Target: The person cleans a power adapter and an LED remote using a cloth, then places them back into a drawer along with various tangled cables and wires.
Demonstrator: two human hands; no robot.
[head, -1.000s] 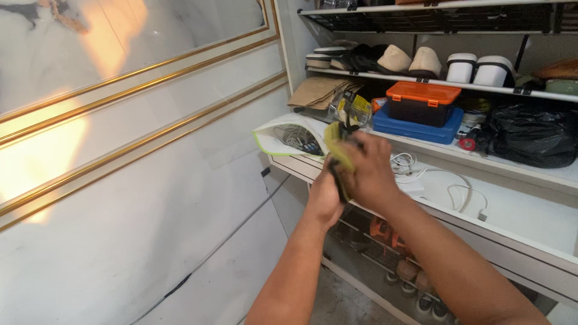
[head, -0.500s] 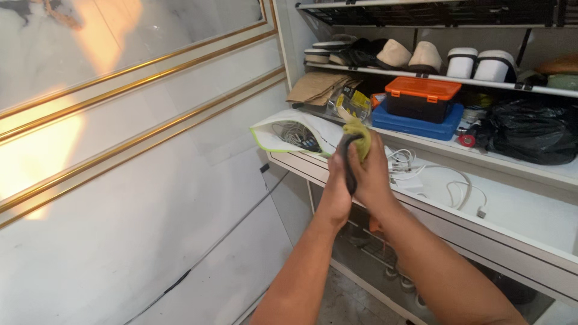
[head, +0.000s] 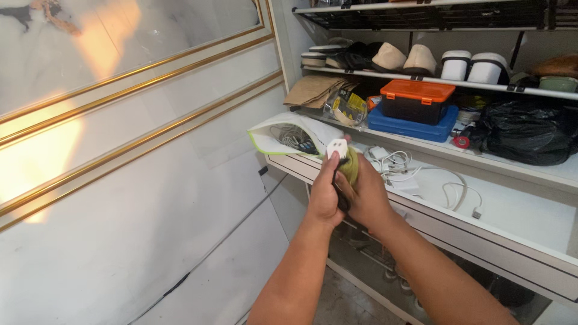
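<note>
My left hand (head: 324,194) and my right hand (head: 366,195) are pressed together in front of a white shelf unit. Between them they grip a small white plug-like adapter (head: 337,147) with a dark body, and a yellow-green cloth (head: 350,170) is wrapped around it under my right fingers. The adapter's white top sticks out above my left thumb. Just behind my hands lies an open white pouch with a green edge (head: 283,135), holding coiled cables.
White cables and chargers (head: 421,177) lie on the white shelf (head: 518,210). Behind them stand an orange-lidded black case (head: 417,99) on a blue case, a black plastic bag (head: 530,132) and a red tape roll. Shoes fill the upper shelf and the lower rack. A marble wall is on the left.
My hands have dropped slightly and turned. The yellow-green cloth has slid down, and the adapter's white top now shows above my left thumb.
</note>
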